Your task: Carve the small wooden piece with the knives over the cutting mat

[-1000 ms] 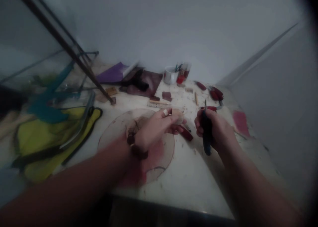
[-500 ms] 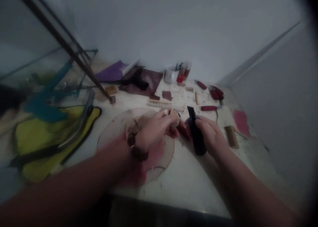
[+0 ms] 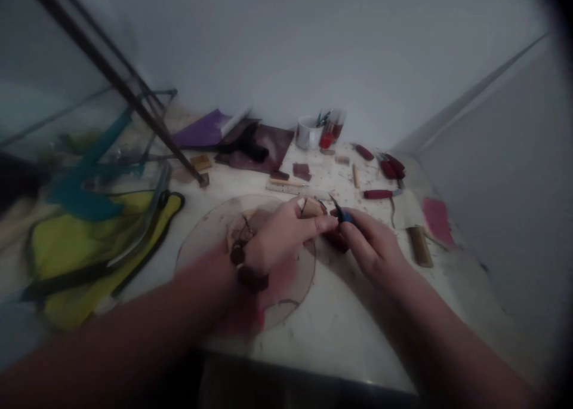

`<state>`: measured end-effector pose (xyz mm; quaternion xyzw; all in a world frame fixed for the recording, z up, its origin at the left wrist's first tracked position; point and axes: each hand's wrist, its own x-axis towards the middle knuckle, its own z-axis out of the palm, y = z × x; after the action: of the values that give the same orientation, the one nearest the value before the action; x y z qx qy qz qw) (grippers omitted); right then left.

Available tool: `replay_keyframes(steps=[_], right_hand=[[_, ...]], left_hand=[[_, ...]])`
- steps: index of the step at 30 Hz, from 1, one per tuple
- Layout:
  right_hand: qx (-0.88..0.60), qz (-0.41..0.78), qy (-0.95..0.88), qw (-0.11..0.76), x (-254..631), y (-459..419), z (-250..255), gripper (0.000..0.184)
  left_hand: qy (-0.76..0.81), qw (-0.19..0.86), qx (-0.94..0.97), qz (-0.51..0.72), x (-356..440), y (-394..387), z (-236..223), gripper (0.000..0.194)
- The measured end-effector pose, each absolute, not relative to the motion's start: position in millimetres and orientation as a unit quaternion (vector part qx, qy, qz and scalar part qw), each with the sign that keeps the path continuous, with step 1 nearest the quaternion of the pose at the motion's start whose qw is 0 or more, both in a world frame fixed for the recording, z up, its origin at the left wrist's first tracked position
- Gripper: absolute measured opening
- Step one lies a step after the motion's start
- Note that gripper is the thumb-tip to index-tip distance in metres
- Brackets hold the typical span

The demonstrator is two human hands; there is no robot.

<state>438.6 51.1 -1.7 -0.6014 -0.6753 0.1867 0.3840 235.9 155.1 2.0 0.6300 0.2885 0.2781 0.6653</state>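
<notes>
A grey wall (image 3: 358,57) rises behind my pale table (image 3: 340,331), and the light is dim. My left hand (image 3: 286,227) has its fingers closed on a small tan block (image 3: 312,208), thumb stretched along the near side toward my other hand. A white wrap (image 3: 301,203) sits on one of my left fingers. My right hand (image 3: 373,239) is clamped round a knife (image 3: 344,217); its blue part shows by my thumb, and the thin dark blade slants up and left, just beside the block. Whether the edge touches it, I can't tell.

Beneath my hands lies a dark red handle (image 3: 336,242), partly hidden. My left wrist wears a brown bracelet (image 3: 249,274), above a round mat (image 3: 280,319) stained pink. Just beyond my fingers is a ruler (image 3: 286,188); to the right, a red-handled tool (image 3: 377,194), a brown wooden cylinder (image 3: 419,246) and a pink piece (image 3: 436,221).

Farther back stand a white mug (image 3: 308,134) and, right beside it, a jar with red in it (image 3: 329,139). Off to the left are a maroon sheet (image 3: 282,143), a purple sheet (image 3: 201,128) and a yellow-green bag (image 3: 85,236), with a dark pole (image 3: 111,77) slanting above.
</notes>
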Motion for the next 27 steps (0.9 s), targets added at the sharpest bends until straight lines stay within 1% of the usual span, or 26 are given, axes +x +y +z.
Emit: replay_keyframes(steps=[5, 9, 19, 24, 27], right_hand=[[-0.617, 0.116, -0.706, 0.326, 437, 51, -1, 0.024], [-0.613, 0.125, -0.719, 0.301, 433, 50, 1, 0.022], [-0.594, 0.117, -0.739, 0.296, 437, 49, 1, 0.027], [-0.588, 0.154, -0.735, 0.299, 435, 49, 3, 0.02], [-0.595, 0.151, -0.728, 0.306, 435, 50, 2, 0.018]], left_hand=[[0.304, 0.666, 0.626, 0.269, 234, 152, -2, 0.03], [0.318, 0.661, 0.624, 0.27, 234, 150, -2, 0.03], [0.316, 0.651, 0.643, 0.251, 233, 147, 6, 0.031], [0.317, 0.643, 0.645, 0.264, 235, 145, 9, 0.036], [0.333, 0.627, 0.647, 0.277, 235, 142, 9, 0.037]])
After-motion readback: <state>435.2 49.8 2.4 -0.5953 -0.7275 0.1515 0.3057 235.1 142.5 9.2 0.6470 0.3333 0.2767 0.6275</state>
